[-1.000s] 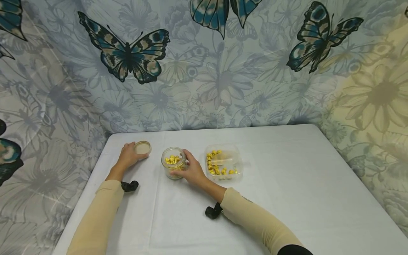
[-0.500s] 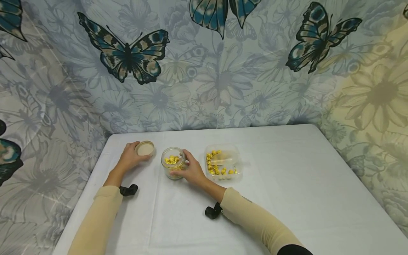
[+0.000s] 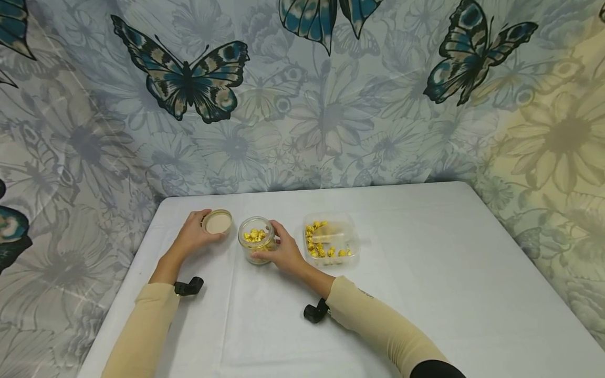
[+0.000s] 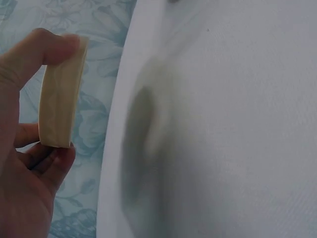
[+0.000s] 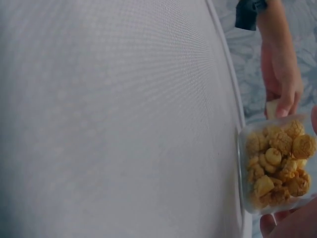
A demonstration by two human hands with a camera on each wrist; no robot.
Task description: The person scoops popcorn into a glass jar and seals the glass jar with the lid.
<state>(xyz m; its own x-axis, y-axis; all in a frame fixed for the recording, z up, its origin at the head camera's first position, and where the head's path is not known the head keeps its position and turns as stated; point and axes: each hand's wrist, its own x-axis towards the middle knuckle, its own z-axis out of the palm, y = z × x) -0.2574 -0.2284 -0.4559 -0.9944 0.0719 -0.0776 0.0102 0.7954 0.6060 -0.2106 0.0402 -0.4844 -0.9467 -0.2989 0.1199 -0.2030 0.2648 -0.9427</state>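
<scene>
In the head view my left hand (image 3: pixel 193 234) grips a round pale jar lid (image 3: pixel 217 222) by its edge, its inner side facing the camera. The left wrist view shows this lid (image 4: pixel 62 96) edge-on, pinched between thumb and fingers. Just to its right stands an uncapped glass jar (image 3: pixel 248 254), upright on the table, with yellow popcorn (image 3: pixel 255 235) inside. My right hand (image 3: pixel 286 252) holds the jar from its right side, thumb in front and fingers behind. Through the glass in the right wrist view, caramel-coloured popcorn (image 5: pixel 280 158) fills the jar's lower part.
A clear plastic container (image 3: pixel 339 217) with several pieces of popcorn (image 3: pixel 320 252) along its left and front sits right of my right hand. All stands on a white-covered table (image 3: pixel 425 273). Behind it hangs a butterfly-patterned cloth (image 3: pixel 331 131).
My left hand has carried the lid a little to the right, closer to the jar, tilting it slightly. The right hand and jar stay in place.
</scene>
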